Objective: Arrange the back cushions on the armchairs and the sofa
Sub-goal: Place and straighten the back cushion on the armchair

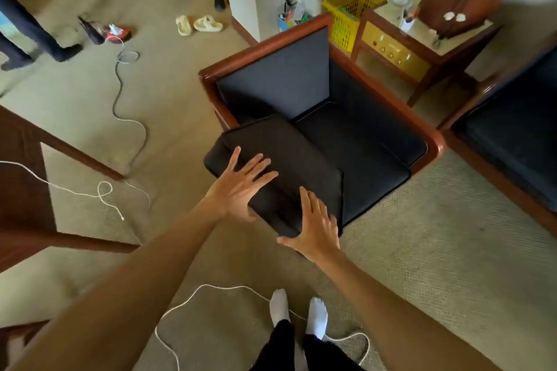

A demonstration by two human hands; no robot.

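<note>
So we were mid-way on the first armchair [316,75]: the back cushion [289,166] lay flat, half on the seat and hanging off its front corner, not yet stood up against the backrest. Our left hand [238,187] was spread flat on top, fingers [256,167] released, gripping nothing. Our right hand [316,226] was also splayed, at the near edge. Next we'd probably need to grab both ends and tip it upright.

The dark charcoal fabric back cushion [289,159] lies on the black-upholstered, reddish-brown wooden armchair [355,141]. Behind the armchair stands a yellow lattice plastic basket [352,6]; below it, beige woven carpet [437,250].
</note>
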